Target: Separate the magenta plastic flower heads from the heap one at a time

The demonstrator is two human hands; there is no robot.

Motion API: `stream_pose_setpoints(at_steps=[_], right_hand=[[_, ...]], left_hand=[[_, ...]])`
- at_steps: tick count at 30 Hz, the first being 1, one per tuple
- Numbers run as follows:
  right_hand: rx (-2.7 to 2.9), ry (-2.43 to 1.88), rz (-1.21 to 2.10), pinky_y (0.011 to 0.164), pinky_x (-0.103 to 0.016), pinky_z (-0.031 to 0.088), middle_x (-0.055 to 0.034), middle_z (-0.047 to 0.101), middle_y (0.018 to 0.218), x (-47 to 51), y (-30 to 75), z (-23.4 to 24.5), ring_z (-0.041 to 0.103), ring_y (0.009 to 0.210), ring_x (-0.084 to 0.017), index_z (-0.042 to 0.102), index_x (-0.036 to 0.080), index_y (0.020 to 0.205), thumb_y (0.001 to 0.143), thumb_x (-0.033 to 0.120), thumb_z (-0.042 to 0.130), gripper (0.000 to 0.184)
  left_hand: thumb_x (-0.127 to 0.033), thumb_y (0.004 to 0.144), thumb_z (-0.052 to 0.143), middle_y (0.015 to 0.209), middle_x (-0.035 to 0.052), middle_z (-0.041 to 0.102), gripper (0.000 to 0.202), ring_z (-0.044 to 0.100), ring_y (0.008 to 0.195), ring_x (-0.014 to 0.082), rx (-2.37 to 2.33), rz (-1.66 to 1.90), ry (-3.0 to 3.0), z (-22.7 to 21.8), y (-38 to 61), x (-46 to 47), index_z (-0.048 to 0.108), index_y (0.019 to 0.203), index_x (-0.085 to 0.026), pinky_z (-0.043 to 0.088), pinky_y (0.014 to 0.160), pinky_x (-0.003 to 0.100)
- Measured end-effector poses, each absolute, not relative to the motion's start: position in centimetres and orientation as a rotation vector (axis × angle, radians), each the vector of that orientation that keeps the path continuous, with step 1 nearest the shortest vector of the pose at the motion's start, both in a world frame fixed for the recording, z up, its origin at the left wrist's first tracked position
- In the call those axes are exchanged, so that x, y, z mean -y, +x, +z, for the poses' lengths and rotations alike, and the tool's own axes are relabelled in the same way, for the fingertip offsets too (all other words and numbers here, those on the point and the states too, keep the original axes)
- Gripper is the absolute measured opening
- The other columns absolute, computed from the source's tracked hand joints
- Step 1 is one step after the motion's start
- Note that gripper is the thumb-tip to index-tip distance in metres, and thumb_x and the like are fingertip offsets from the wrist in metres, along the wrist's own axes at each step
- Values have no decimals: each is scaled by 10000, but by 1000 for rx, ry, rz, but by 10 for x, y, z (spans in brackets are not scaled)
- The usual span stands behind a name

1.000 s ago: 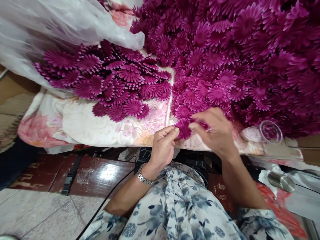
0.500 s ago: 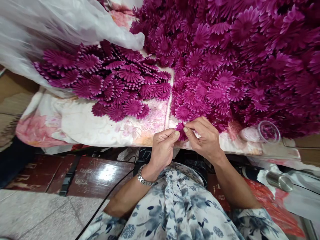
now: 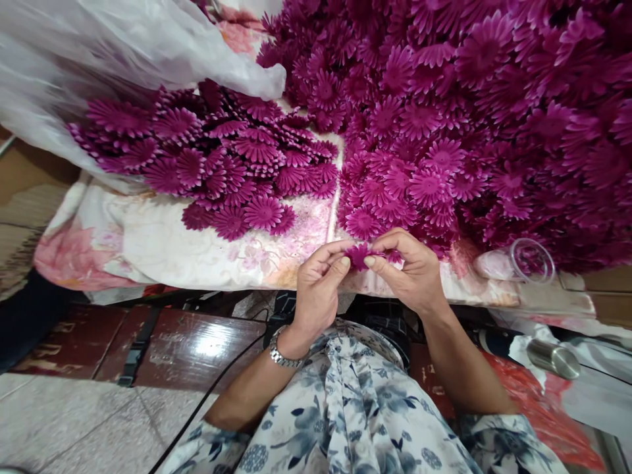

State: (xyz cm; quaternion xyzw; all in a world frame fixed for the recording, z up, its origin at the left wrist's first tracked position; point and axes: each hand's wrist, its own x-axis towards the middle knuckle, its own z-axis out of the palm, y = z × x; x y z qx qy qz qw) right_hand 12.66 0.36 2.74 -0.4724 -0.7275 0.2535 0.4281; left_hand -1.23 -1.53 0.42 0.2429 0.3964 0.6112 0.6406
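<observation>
Between my two hands is a small magenta artificial flower [image 3: 359, 255], just over the front edge of the cloth-covered table. My left hand [image 3: 320, 283] pinches its left side between thumb and forefinger. On the right side, my right hand [image 3: 409, 270] grips the petals the same way. Beyond my fingers spreads a large heap of magenta flowers [image 3: 429, 187], with petals opened out. To the left lies a smaller pile of flatter, stacked magenta flower pieces [image 3: 230, 164], several of them lying loose at its front.
A white plastic bag [image 3: 148, 52] hangs over the back left pile. A clear plastic cup [image 3: 530, 260] lies on its side at the right table edge. The floral tablecloth [image 3: 138, 237] shows at the front left. Below right is a metal cylinder [image 3: 553, 359] beside red plastic.
My hands have drawn slightly apart, and the flower between them now lies flatter and wider. My right thumb and forefinger have shifted to the right. The piles have not changed.
</observation>
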Motion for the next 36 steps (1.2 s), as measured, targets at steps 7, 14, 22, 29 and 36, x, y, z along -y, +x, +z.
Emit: stream_pose_setpoints(at_steps=[7, 14, 22, 29, 36], right_hand=[[2078, -1048, -45, 687, -334, 443, -47, 629, 795, -3, 122, 22, 566, 762, -175, 597, 208, 851, 804, 144, 576, 82], [2290, -865, 121, 731, -373, 439, -63, 669, 896, 12, 123, 20, 602, 839, -196, 618, 211, 961, 809, 238, 592, 156], [2088, -1070, 300, 706, -312, 515, -66, 630, 823, 1, 119, 22, 594, 791, -164, 615, 191, 957, 858, 131, 486, 173], [2139, -1102, 272, 701, -317, 504, -68, 600, 787, -1, 118, 15, 560, 779, -174, 598, 174, 847, 839, 178, 551, 48], [2107, -1089, 381, 662, -265, 485, -35, 584, 762, -2, 122, 18, 566, 735, -132, 596, 178, 815, 847, 152, 542, 68]], left_hand=[[-322, 663, 727, 685, 36, 674, 230, 630, 610, 134, -793, 1150, 225, 13, -14, 11, 648, 761, -129, 513, 591, 252], [-165, 637, 703, 568, -33, 569, 116, 505, 471, 57, -798, 1207, 151, 14, -20, 6, 595, 659, -130, 398, 445, 161], [-115, 649, 620, 708, 22, 661, 88, 599, 668, 115, -744, 1226, 223, 11, -16, 12, 678, 714, -115, 499, 648, 229], [-110, 598, 619, 746, 39, 677, 213, 590, 634, 107, -749, 1176, 234, 10, -16, 14, 708, 791, -106, 479, 615, 220], [-125, 608, 661, 773, 46, 710, 261, 622, 713, 124, -765, 1158, 270, 7, -15, 17, 725, 861, -121, 499, 671, 226]])
